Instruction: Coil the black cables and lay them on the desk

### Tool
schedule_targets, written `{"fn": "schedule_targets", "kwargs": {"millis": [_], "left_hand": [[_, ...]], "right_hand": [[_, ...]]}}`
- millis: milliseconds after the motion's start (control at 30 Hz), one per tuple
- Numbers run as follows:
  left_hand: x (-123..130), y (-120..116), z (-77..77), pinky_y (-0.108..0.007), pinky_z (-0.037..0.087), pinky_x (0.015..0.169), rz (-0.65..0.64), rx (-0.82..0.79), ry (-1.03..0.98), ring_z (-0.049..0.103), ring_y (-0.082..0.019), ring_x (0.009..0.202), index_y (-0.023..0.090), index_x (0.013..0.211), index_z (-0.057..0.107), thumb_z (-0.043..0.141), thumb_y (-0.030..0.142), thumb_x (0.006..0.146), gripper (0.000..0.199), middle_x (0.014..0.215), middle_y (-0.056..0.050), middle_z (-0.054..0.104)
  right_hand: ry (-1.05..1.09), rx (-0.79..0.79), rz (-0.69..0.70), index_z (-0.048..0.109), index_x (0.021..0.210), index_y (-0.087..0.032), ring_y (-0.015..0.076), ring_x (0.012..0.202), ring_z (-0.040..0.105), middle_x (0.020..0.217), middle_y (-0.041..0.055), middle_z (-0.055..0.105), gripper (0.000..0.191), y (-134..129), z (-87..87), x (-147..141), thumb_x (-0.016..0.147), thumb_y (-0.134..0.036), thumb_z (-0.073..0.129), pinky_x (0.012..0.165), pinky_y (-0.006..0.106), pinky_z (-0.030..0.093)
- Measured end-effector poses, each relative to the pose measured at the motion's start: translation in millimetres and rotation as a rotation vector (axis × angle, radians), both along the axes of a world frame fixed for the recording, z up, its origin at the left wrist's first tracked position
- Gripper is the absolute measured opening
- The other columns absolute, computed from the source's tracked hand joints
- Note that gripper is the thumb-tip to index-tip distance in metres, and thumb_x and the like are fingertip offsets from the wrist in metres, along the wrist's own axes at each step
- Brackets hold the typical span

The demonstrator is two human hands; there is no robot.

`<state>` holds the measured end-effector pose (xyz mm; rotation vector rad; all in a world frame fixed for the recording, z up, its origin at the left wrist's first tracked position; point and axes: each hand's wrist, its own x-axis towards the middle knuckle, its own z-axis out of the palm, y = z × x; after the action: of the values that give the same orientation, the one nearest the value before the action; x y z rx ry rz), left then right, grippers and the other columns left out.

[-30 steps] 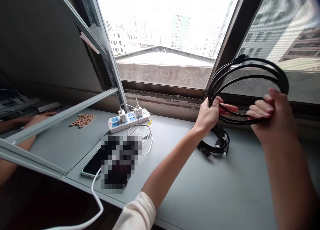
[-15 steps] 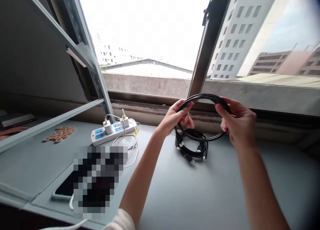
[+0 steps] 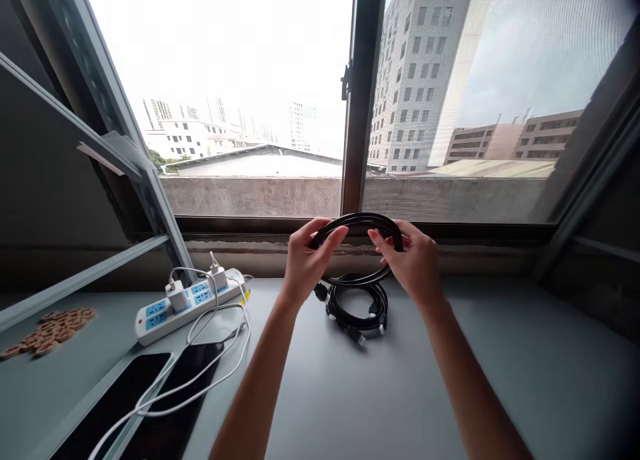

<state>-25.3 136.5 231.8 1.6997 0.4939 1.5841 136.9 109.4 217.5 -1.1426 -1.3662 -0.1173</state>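
Between my two hands a coiled black cable (image 3: 367, 218) is held up in a loop above the table. My left hand (image 3: 309, 257) grips the loop's left side, thumb on top. On the right side, my right hand (image 3: 413, 257) closes round the same loop with its thumb toward the middle. A black plug (image 3: 321, 291) hangs at the lower left of the held coil. Just below, a second coiled black cable (image 3: 356, 323) lies on the table, its plugs with pale tips pointing outward. Neither hand touches that lower coil.
At the left, a white power strip (image 3: 193, 305) carries two white chargers. White cords (image 3: 227, 377) run from it over two dark phones (image 3: 175, 407). Small brown pieces (image 3: 53, 330) lie beyond a metal shelf frame (image 3: 165, 207). A window stands behind the grey table (image 3: 320, 393).
My hands have come closer together with the held coil between them. The camera view has turned to the right, so the whole scene sits further left and lower.
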Motion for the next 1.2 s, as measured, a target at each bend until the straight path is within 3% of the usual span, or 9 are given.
{"fn": "schedule_targets", "kwargs": {"millis": [167, 333, 667, 800, 867, 933, 1000, 1067, 1200], "left_hand": [[-10, -1, 4.4, -0.02, 0.026, 0.042, 0.297, 0.192, -0.028, 0.033, -0.005, 0.045, 0.015, 0.062, 0.06, 0.063, 0.044, 0.077, 0.033, 0.05, 0.004, 0.044], [-19, 10, 0.8, -0.021, 0.021, 0.038, 0.23, 0.219, -0.106, 0.029, -0.005, 0.041, 0.016, 0.066, 0.062, 0.062, 0.049, 0.076, 0.035, 0.047, 0.005, 0.039], [-13, 23, -11.4, -0.02, 0.022, 0.037, 0.193, 0.183, -0.118, 0.025, -0.004, 0.037, 0.016, 0.051, 0.041, 0.055, 0.05, 0.081, 0.047, 0.044, 0.007, 0.029], [-12, 25, -13.6, -0.021, 0.019, 0.035, 0.248, 0.053, -0.026, 0.026, -0.004, 0.037, 0.017, 0.049, 0.036, 0.055, 0.055, 0.079, 0.051, 0.043, 0.007, 0.028], [-11, 24, -12.0, -0.021, 0.018, 0.034, 0.258, -0.048, 0.012, 0.024, -0.004, 0.036, 0.017, 0.05, 0.036, 0.056, 0.056, 0.077, 0.051, 0.043, 0.007, 0.026], [-9, 21, -8.9, -0.02, 0.016, 0.032, 0.257, -0.146, 0.031, 0.022, -0.003, 0.035, 0.017, 0.049, 0.035, 0.057, 0.057, 0.075, 0.052, 0.042, 0.008, 0.024], [-6, 16, -5.2, -0.019, 0.014, 0.031, 0.222, -0.26, 0.032, 0.02, -0.003, 0.034, 0.018, 0.05, 0.033, 0.059, 0.057, 0.074, 0.053, 0.042, 0.008, 0.023], [-2, 12, -2.4, -0.018, 0.011, 0.03, 0.144, -0.386, 0.038, 0.018, -0.002, 0.034, 0.018, 0.052, 0.032, 0.06, 0.058, 0.072, 0.053, 0.044, 0.009, 0.021], [-1, 12, -3.1, -0.014, 0.009, 0.03, -0.102, -0.57, 0.105, 0.015, 0.0, 0.034, 0.018, 0.06, 0.037, 0.062, 0.058, 0.07, 0.048, 0.047, 0.011, 0.018]], "right_hand": [[-0.073, -0.128, 0.01, 0.07, 0.076, -0.019, 0.0121, 0.058, 0.055, 0.073, 0.0024, 0.062, 0.032, -16, 6.6, -4, 0.074, -0.05, 0.063, 0.054, 0.024, 0.04], [0.128, -0.298, 0.428, 0.067, 0.068, -0.016, 0.0111, 0.059, 0.049, 0.061, -0.0007, 0.055, 0.033, -27, 14.0, -5, 0.068, -0.049, 0.069, 0.051, 0.022, 0.035], [0.317, -0.462, 0.813, 0.054, 0.058, -0.015, 0.0058, 0.05, 0.044, 0.056, -0.0021, 0.052, 0.044, -36, 21.4, -14, 0.075, -0.055, 0.06, 0.046, 0.019, 0.033], [0.294, -0.439, 0.711, 0.061, 0.078, -0.016, 0.0091, 0.056, 0.053, 0.064, 0.0005, 0.059, 0.043, -34, 20.9, -12, 0.08, -0.058, 0.051, 0.048, 0.019, 0.039], [0.228, -0.345, 0.6, 0.057, 0.111, -0.02, 0.014, 0.074, 0.061, 0.088, 0.0044, 0.064, 0.048, -32, 19.0, -11, 0.084, -0.057, 0.045, 0.056, 0.022, 0.047], [0.036, -0.218, 0.419, 0.041, 0.132, -0.027, 0.018, 0.09, 0.06, 0.115, 0.0063, 0.058, 0.057, -29, 15.7, -9, 0.083, -0.052, 0.051, 0.064, 0.026, 0.051], [-0.217, -0.11, 0.189, 0.042, 0.133, -0.03, 0.0183, 0.089, 0.06, 0.125, 0.0046, 0.052, 0.056, -24, 11.8, -7, 0.081, -0.04, 0.06, 0.067, 0.028, 0.051], [-0.384, -0.052, 0.039, 0.052, 0.125, -0.03, 0.0162, 0.082, 0.061, 0.121, 0.0023, 0.055, 0.041, -18, 7.7, -4, 0.085, -0.028, 0.057, 0.067, 0.028, 0.05], [-0.399, -0.015, 0.021, 0.06, 0.117, -0.026, 0.0142, 0.08, 0.063, 0.107, 0.0009, 0.064, 0.032, -2, 0.1, 9, 0.089, -0.019, 0.048, 0.07, 0.024, 0.049]]}}
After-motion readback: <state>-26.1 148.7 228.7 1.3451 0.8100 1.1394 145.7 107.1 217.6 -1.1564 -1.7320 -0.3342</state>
